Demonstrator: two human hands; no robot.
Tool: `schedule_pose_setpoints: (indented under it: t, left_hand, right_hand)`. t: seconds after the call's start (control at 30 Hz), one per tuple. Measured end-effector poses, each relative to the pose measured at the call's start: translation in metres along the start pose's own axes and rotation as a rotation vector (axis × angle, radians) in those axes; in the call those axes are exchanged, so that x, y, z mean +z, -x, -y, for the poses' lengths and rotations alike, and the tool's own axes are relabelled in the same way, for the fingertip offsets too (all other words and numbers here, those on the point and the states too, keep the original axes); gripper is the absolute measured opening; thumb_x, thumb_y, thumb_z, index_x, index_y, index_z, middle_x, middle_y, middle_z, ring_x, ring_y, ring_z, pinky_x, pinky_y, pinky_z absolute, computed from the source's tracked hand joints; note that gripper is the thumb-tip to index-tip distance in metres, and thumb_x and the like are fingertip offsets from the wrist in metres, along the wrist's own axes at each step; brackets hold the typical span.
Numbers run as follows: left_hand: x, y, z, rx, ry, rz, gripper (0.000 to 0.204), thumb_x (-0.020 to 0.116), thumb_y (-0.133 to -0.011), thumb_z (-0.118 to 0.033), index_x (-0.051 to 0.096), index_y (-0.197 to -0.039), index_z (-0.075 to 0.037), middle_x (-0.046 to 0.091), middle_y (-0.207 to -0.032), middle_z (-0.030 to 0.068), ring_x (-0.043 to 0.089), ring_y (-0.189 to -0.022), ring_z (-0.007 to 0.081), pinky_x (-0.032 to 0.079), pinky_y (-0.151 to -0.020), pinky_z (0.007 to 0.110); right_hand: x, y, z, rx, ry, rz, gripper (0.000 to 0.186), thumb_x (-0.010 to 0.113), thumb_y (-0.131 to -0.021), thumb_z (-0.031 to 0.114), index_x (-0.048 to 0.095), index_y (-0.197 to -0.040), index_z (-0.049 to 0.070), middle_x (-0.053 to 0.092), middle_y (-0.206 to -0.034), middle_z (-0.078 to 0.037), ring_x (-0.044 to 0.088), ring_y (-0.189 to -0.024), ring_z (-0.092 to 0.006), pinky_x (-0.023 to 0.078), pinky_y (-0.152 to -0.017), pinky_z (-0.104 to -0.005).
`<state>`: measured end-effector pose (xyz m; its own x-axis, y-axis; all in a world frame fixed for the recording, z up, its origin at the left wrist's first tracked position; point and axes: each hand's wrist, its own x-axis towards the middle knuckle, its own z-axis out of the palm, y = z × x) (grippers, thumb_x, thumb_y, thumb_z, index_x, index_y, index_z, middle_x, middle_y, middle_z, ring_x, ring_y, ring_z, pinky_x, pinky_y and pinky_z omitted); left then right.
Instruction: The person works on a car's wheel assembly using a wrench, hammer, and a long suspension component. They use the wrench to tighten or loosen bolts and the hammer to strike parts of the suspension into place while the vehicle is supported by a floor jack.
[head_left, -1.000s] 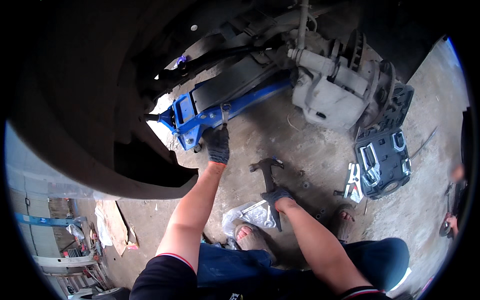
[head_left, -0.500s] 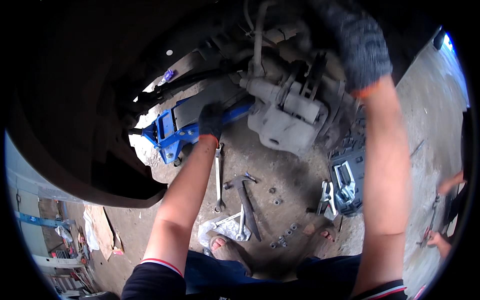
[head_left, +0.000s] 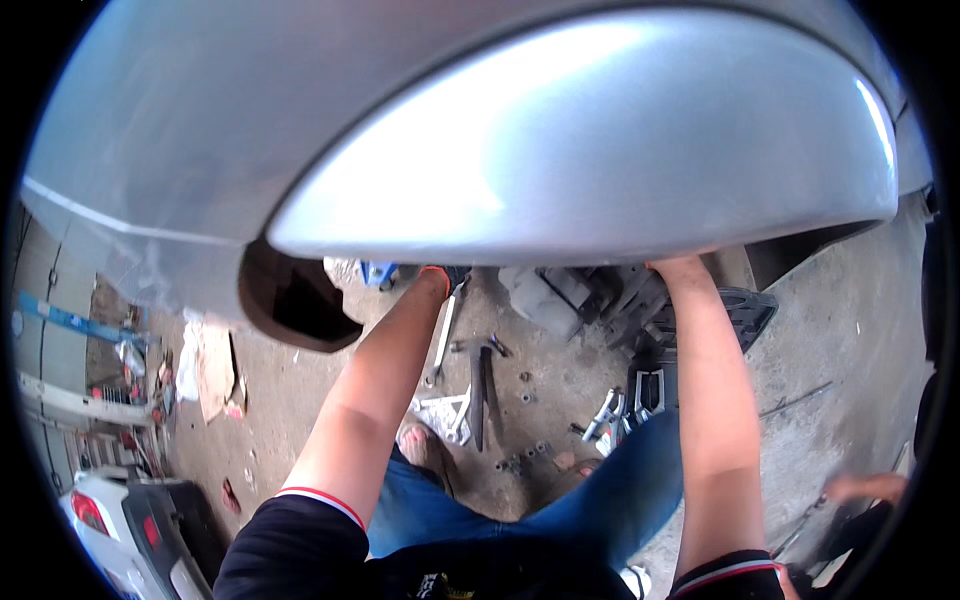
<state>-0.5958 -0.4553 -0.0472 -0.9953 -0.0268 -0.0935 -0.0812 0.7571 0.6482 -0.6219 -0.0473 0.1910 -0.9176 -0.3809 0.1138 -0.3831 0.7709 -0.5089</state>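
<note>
Above my arms, the silver wheel-arch panel (head_left: pixel 590 130) of a car covers much of the view. My left hand (head_left: pixel 457 278), in a dark glove with an orange cuff, reaches under its lower edge; the fingers are hidden. Just below that hand is a combination wrench (head_left: pixel 445 335), apparently lying on the floor. My right forearm (head_left: pixel 712 350) goes up beneath the panel to the right of the brake caliper (head_left: pixel 540 300). A sliver of orange cuff shows at the wrist, and the right hand is out of sight. A hammer (head_left: pixel 480 390) rests on the floor between my arms.
Several nuts (head_left: pixel 515 463) lie near my feet. A black tool case (head_left: pixel 745 315) and a silver puller-like tool (head_left: pixel 603 415) are by my right leg. Part of a blue jack (head_left: pixel 378 273) shows under the car. At right, another person's hand (head_left: pixel 865 488) is near a long bar.
My view has shifted, so the silver panel now hides most of the wheel well. The right hand has come down from high in the well and gone behind the panel's edge.
</note>
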Motion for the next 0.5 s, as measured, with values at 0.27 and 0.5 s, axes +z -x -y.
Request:
schedule_pose_setpoints:
  t: [0.27,0.5]
  left_hand:
    - [-0.032,0.095,-0.053,-0.455,0.149,0.128,0.043,0.06,-0.088,-0.043,0.059,-0.116,-0.009,0.062,-0.106,0.0076,0.057,-0.093,0.0223,0.046,-0.078,0.037]
    - [-0.079,0.145,-0.063,-0.513,0.465,-0.845,0.059,0.074,-0.079,-0.035,0.055,-0.123,0.0,0.061,-0.119,0.0177,0.055,-0.114,0.0312,0.041,-0.098,0.037]
  right_hand:
    - [0.046,-0.008,-0.024,-0.274,0.296,-0.297,0.043,0.047,-0.095,0.035,0.057,-0.123,0.004,0.057,-0.125,-0.018,0.051,-0.116,-0.0352,0.04,-0.099,-0.0422]
    - [0.047,0.006,-0.02,-0.523,0.41,-0.168,0.036,0.059,-0.086,0.028,0.062,-0.117,0.011,0.059,-0.115,-0.019,0.053,-0.106,-0.0387,0.039,-0.095,-0.0499]
